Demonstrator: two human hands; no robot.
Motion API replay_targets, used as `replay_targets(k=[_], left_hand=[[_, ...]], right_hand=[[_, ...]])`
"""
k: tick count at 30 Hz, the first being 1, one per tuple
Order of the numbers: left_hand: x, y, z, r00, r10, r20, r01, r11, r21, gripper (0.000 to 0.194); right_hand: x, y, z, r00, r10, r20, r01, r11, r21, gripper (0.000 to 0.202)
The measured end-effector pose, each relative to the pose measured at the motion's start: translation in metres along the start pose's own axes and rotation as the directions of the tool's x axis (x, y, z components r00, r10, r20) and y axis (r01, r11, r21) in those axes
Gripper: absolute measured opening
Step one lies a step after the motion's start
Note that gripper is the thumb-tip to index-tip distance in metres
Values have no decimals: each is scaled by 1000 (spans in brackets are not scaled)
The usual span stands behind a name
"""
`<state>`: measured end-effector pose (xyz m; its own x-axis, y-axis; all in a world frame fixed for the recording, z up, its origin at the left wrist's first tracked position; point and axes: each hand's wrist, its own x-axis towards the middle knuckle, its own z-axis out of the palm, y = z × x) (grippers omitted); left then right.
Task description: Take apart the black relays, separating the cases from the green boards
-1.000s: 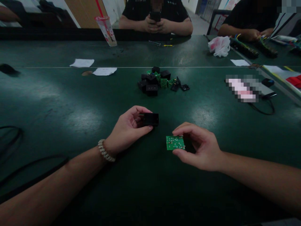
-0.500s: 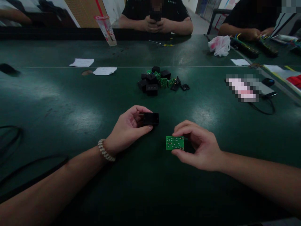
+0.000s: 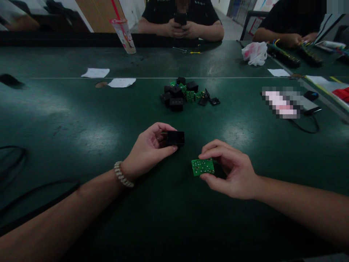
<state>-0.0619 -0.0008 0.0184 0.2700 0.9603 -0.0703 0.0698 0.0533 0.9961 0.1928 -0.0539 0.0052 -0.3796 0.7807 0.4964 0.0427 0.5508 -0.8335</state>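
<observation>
My left hand (image 3: 152, 143) is closed around a small black plastic case (image 3: 176, 138), fingers behind and thumb along its near edge. The case's right end sticks out past my fingertips. To the right and a bit nearer, my right hand (image 3: 229, 169) pinches a green circuit board (image 3: 202, 167) by its far and near edges between fingers and thumb. Solder points show on the board's upward face. Board and case are apart, with a gap of green tabletop between them.
Beyond my hands lies a pile of black cases and green boards (image 3: 176, 94). Papers (image 3: 121, 82), a drink cup (image 3: 124, 36), a plastic bag (image 3: 254, 53) and a cable (image 3: 308, 127) are around the table (image 3: 131, 225). A person opposite holds a phone (image 3: 180, 19).
The green circuit board has tilted slightly in my right hand, its left edge now slanting. My left hand and the black case stay nearly still.
</observation>
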Motion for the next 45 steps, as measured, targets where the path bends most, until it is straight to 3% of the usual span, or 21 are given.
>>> replay_targets(k=[11, 28, 45], left_hand=[[0, -2, 0, 1000, 5, 5, -5, 1000, -11, 47], [0, -1, -1, 1000, 19, 7, -19, 1000, -1, 47], [1, -3, -1, 1000, 9, 1, -9, 1000, -26, 47]], right_hand=[[-2, 2, 1, 1000, 7, 2, -7, 999, 40, 47], [-1, 3, 0, 1000, -5, 16, 3, 997, 83, 43], [-4, 4, 1, 998, 67, 18, -69, 987, 142, 40]])
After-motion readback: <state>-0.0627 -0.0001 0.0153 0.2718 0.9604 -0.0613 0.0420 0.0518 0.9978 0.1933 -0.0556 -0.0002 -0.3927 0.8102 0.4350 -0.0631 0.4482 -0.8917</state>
